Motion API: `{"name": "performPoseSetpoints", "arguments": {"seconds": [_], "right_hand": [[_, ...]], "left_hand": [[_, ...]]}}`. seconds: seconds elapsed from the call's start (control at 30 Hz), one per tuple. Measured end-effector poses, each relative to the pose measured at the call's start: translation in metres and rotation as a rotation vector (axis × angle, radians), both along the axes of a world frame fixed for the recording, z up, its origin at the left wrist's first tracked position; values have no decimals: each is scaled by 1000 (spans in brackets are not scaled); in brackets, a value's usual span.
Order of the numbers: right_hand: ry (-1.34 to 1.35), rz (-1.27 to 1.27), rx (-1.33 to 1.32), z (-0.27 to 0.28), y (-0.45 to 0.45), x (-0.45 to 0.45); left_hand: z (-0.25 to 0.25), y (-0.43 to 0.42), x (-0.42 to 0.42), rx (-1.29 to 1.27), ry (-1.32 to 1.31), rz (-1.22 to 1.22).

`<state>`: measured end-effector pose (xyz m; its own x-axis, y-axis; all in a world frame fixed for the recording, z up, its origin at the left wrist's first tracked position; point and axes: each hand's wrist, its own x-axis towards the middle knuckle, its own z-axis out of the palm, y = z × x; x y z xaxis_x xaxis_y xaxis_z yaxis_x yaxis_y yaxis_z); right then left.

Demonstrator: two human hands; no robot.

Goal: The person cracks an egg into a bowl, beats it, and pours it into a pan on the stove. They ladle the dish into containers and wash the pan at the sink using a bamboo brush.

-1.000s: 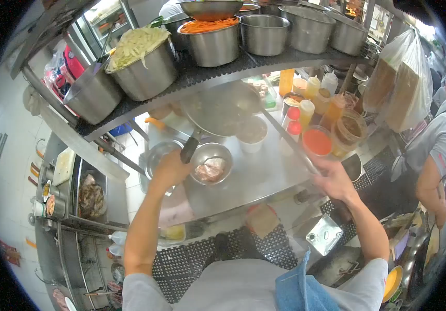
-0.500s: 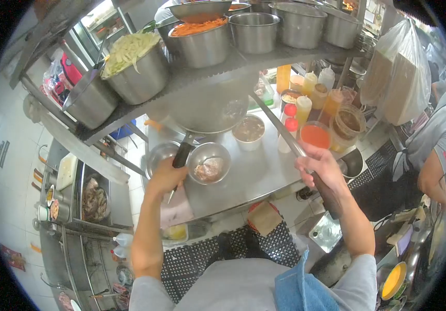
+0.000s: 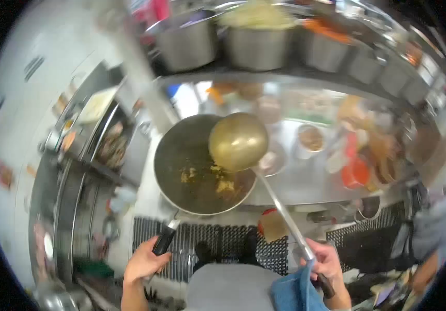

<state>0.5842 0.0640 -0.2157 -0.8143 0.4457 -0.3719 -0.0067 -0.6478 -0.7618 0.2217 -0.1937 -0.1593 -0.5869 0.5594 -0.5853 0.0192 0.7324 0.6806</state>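
My left hand (image 3: 147,262) is closed round the black handle of a wide wok (image 3: 181,155), which hangs in front of me off the counter's left part. Small yellowish bits of food lie in the wok's bottom. In my right hand (image 3: 327,267) is the dark handle of a long ladle (image 3: 238,141), with its round bowl over the wok's right side. A blue cloth (image 3: 298,290) hangs beside my right hand. Partly behind the ladle, a metal bowl (image 3: 270,158) sits on the counter.
Metal pots of shredded vegetables (image 3: 258,44) line the shelf above. The steel counter (image 3: 306,181) holds a white tub (image 3: 310,141), a red sauce container (image 3: 355,172) and blurred bottles. At the right stands another person (image 3: 435,228). Black mats (image 3: 272,251) cover the floor.
The view has turned left. The wok has come down from under the shelf toward me, showing food inside, and the ladle's bowl has swung over it. Both hands have lowered and keep their handles.
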Motion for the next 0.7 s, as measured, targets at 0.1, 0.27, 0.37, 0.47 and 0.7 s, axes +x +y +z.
{"name": "performPoseSetpoints", "arguments": {"seconds": [0.1, 0.27, 0.37, 0.47, 0.7], "right_hand": [[-86, 116, 342, -5, -26, -40], [-248, 408, 1012, -34, -81, -175], [-36, 416, 1498, -35, -142, -286], [55, 456, 1612, -82, -178, -344], [18, 578, 1783, -125, -166, -335]], "left_hand": [[4, -75, -5, -119, -59, 160], [-15, -197, -66, -152, 144, 219], [-36, -243, -111, -192, 220, 205], [-81, -283, -149, -88, 384, 118], [-110, -302, -192, -98, 342, 180]]}}
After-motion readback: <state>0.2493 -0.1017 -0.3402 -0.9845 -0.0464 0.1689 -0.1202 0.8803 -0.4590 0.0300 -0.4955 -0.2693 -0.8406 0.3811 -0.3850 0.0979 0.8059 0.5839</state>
